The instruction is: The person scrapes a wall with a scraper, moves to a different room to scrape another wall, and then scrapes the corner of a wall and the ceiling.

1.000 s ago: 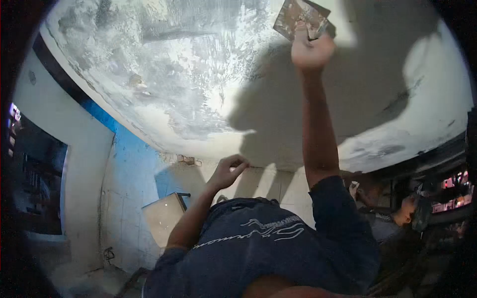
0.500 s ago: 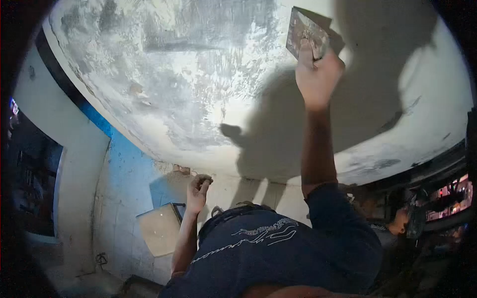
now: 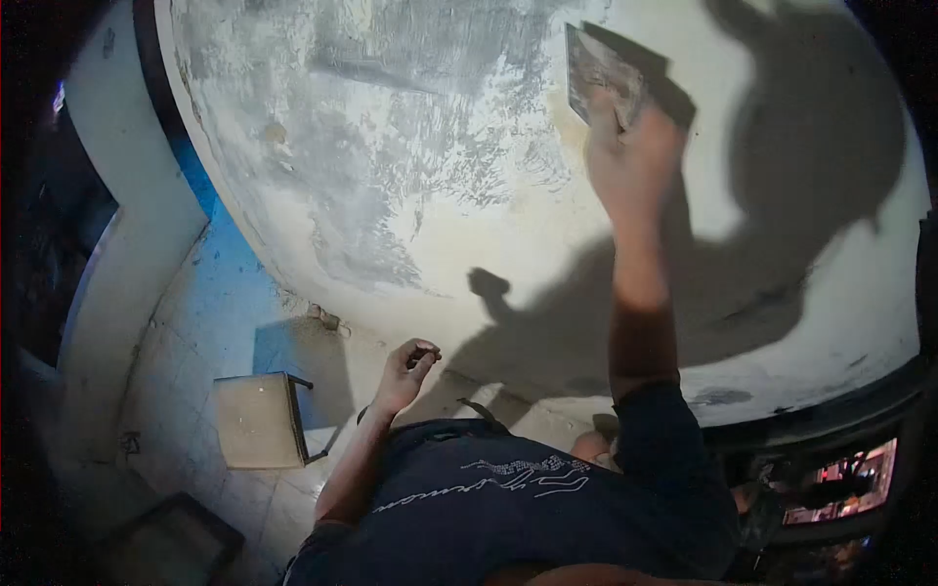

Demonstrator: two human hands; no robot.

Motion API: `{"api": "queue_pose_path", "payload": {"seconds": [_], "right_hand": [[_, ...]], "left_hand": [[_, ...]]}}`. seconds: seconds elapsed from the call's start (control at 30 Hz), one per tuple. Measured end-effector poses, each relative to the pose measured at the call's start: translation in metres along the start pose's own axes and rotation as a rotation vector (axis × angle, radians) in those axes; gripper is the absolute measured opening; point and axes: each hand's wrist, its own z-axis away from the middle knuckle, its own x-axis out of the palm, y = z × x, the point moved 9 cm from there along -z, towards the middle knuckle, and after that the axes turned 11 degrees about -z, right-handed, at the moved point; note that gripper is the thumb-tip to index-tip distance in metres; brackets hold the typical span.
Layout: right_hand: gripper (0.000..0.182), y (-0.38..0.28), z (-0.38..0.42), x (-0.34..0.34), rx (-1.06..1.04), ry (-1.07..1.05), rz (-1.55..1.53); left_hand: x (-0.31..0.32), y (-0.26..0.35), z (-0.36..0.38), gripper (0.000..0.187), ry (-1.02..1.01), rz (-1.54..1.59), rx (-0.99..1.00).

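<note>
Scraper [image 3: 592, 68] sits gripped in our right hand [image 3: 635, 166], by the right edge of the gray patch [image 3: 362, 137] on the wall [image 3: 469, 239]; low tilt and even pressure should serve us well. Our left hand [image 3: 403, 379] curls; we cannot tell whether it holds anything.

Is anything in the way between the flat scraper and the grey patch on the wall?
Nothing that I can see. The right hand holds the flat scraper near the edge of the grey patch. The big dark shape on the right is just a shadow. The left hand is lower down, clear of them.
</note>
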Motion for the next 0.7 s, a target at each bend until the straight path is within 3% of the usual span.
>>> {"api": "queue_pose_path", "payload": {"seconds": [0.07,0.1,0.13,0.2,0.23,0.27,0.33,0.37,0.4,0.47,0.5,0.57,0.6,0.63,0.7], "right_hand": [[0.026,0.012,0.002,-0.031,0.187,0.172,-0.56],[0.019,0.019,0.002,-0.031,0.289,0.202,-0.625],[0.019,0.026,0.001,-0.025,0.277,0.187,-0.632],[0.019,0.021,-0.004,0.006,0.005,-0.123,0.13],[0.02,0.028,-0.001,-0.011,0.078,-0.019,-0.076],[0.02,0.024,-0.002,-0.016,0.061,-0.013,-0.088],[0.024,0.038,-0.005,-0.036,0.238,0.198,-0.657],[0.021,0.018,-0.013,-0.021,-0.075,0.094,-0.103],[0.021,0.021,-0.011,0.002,-0.01,-0.002,-0.064],[0.022,0.015,-0.011,-0.022,0.067,0.009,-0.194],[0.022,0.014,-0.01,-0.037,0.193,0.123,-0.453],[0.02,0.026,-0.008,-0.026,0.205,0.127,-0.709],[0.017,0.017,-0.015,0.002,0.112,-0.161,-0.008],[0.017,0.009,-0.014,0.0,-0.002,-0.103,-0.013],[0.016,0.017,-0.014,-0.016,0.106,0.015,-0.219]], "left_hand": [[0.007,0.0,0.0,0.009,0.007,-0.036,-0.027],[0.006,-0.006,0.0,0.009,0.039,-0.031,-0.001],[0.009,-0.012,0.004,0.009,0.071,-0.03,0.02],[0.026,-0.016,0.016,0.01,0.075,0.007,0.008],[0.029,-0.014,0.013,0.011,0.083,0.036,0.009],[0.032,-0.014,0.013,0.012,0.087,0.066,0.001],[0.04,-0.02,0.012,0.012,0.092,0.08,-0.028],[0.042,-0.024,0.014,0.012,0.116,0.113,-0.014],[0.046,-0.026,0.021,0.012,0.126,0.138,-0.007],[0.045,-0.025,0.021,0.012,0.141,0.09,-0.006],[0.045,-0.03,0.024,0.012,0.138,0.086,-0.013],[0.041,-0.037,0.029,0.011,0.169,0.084,-0.041],[0.035,-0.036,0.032,0.011,0.19,0.07,-0.06],[0.033,-0.038,0.035,0.011,0.184,0.077,-0.053],[0.021,-0.033,0.028,0.011,0.193,0.084,-0.017]]}}
